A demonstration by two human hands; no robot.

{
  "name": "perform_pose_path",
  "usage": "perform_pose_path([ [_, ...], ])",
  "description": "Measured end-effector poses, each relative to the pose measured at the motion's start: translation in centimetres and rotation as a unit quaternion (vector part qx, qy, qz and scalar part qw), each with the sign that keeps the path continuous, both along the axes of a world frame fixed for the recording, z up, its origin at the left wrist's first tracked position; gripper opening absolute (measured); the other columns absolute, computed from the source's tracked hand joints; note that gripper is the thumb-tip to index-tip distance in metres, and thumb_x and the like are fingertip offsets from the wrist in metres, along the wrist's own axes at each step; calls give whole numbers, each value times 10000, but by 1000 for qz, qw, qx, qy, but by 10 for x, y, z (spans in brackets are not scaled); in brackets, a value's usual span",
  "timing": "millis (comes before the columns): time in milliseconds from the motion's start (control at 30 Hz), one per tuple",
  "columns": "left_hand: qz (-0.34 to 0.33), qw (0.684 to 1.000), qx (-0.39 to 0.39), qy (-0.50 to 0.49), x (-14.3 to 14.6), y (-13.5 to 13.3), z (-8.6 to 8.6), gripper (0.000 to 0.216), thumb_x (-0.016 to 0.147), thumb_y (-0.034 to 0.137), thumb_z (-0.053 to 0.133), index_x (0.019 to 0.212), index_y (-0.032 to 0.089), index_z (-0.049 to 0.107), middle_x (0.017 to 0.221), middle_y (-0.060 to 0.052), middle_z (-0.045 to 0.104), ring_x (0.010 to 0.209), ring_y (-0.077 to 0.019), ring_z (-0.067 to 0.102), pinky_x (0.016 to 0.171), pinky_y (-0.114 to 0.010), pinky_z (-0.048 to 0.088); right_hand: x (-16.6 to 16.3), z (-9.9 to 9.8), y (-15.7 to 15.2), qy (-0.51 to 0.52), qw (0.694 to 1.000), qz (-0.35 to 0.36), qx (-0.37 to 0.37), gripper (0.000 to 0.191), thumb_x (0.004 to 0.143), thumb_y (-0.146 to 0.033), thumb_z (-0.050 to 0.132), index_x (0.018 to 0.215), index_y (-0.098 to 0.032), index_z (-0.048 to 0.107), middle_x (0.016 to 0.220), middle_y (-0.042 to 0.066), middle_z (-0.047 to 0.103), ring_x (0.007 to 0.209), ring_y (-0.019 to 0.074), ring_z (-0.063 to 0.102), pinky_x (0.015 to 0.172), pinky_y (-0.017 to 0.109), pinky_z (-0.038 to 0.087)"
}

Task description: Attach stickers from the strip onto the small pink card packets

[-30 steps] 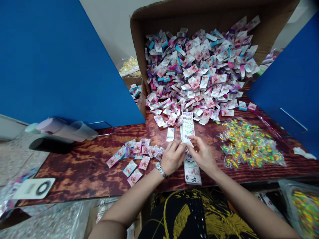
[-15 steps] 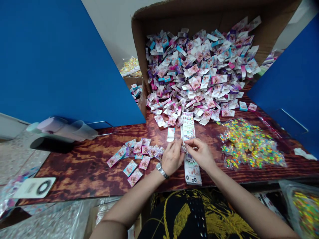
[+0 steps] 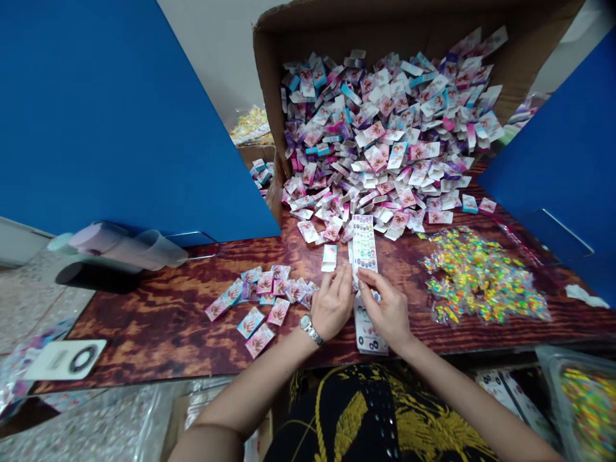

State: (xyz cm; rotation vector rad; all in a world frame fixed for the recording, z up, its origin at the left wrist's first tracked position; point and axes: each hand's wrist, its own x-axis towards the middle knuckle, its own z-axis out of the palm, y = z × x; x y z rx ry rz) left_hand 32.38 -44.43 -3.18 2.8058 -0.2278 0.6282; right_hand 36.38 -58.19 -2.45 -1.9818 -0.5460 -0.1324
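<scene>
My left hand (image 3: 333,303), with a metal watch at the wrist, and my right hand (image 3: 386,307) meet above a stack of printed leaflets (image 3: 364,244). Their fingertips are pinched close together around something small and pale, mostly hidden by the fingers. The leaflets show rows of small coloured pictures and stick out beyond both ends of my hands. Just past my left fingers lies a small box (image 3: 330,256) with its white flap open. Left of that hand several small closed boxes (image 3: 260,340) in pink and blue are spread out.
A large cardboard carton (image 3: 265,83) on its side spills a heap of small open boxes (image 3: 380,157) onto the wooden table (image 3: 158,327). Clear bags of colourful bits (image 3: 486,276) lie right. Plastic cups (image 3: 161,249) and a white phone (image 3: 67,359) are left; blue panels (image 3: 120,115) flank the table.
My fingers have shifted slightly around the small thing, and the left fingers now lie straighter and farther forward. Boxes, leaflets and bags stay where they were.
</scene>
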Motion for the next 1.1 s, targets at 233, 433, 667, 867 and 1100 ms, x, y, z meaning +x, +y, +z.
perform_pose_path([
  [233,34,997,61,13,-2,-4,0,534,896,189,400,1413,119,286,1340,-153,484,1109,-270,508,754,-343,535,-2,0,1,-18,1000,-1,-21,259,901,-221,459,1119,-234,599,1079,56,665,986,204,627,892,360,495],
  [433,40,994,93,30,1,-7,-4,549,895,178,381,1426,123,253,1331,-173,479,1081,-282,496,557,-284,537,-2,-1,0,35,999,-2,0,295,901,-258,481,1185,-231,558,1079,50,673,973,201,643,863,345,516],
  [667,50,997,50,15,3,-6,-6,571,894,206,390,1432,110,223,1282,-176,514,1023,-260,512,646,-310,528,-6,4,8,-12,999,38,-37,417,925,-229,417,1341,-230,437,1248,75,578,1130,213,555,969,388,456],
  [867,64,998,3,-16,-5,2,-3,553,875,183,400,1412,129,280,1225,-156,557,952,-238,531,740,-347,514,6,-3,4,-32,988,138,-65,470,942,-212,373,1409,-253,333,1337,46,505,1211,178,488,1012,360,431],
  [1100,121,985,103,61,-20,62,-19,463,826,358,547,1235,143,523,1185,-194,579,1075,-360,505,906,-602,369,91,-35,-41,-108,940,204,-250,693,801,-417,627,1397,-188,359,1454,125,328,1356,312,241,1063,527,296],
])
